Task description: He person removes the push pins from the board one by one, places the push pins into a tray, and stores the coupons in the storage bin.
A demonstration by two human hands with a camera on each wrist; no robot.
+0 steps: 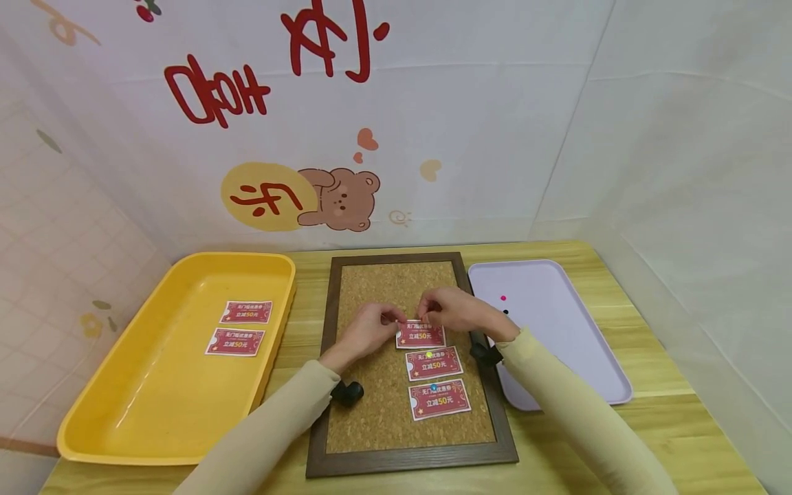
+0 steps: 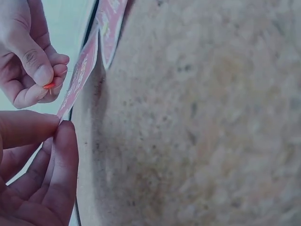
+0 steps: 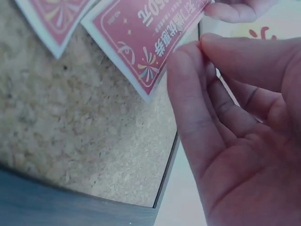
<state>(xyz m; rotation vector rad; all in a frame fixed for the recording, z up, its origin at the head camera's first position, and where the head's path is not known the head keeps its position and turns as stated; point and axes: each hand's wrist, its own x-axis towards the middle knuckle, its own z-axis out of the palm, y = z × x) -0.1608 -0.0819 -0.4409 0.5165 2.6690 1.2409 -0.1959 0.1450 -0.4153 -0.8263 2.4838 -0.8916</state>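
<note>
A red paper coupon (image 1: 421, 337) lies against the upper part of a brown-framed cork board (image 1: 365, 419). My left hand (image 1: 366, 330) pinches its upper left edge between thumb and finger. In the left wrist view, an orange thumbtack (image 2: 49, 86) with its needle showing is pinched by my right hand (image 1: 456, 309), just beside the coupon's top edge. Below, a second coupon (image 1: 433, 366) bears a yellow tack (image 1: 429, 355) and a third coupon (image 1: 441, 402) bears a blue tack (image 1: 434, 387).
At the left stands a yellow tray (image 1: 80, 440) holding two more coupons, an upper one (image 1: 246, 312) and a lower one (image 1: 235, 342). A lavender tray (image 1: 569, 323) at the right holds a pink tack (image 1: 503, 298) and a black tack (image 1: 506, 312). A printed cloth backdrop (image 1: 482, 137) rises behind the table.
</note>
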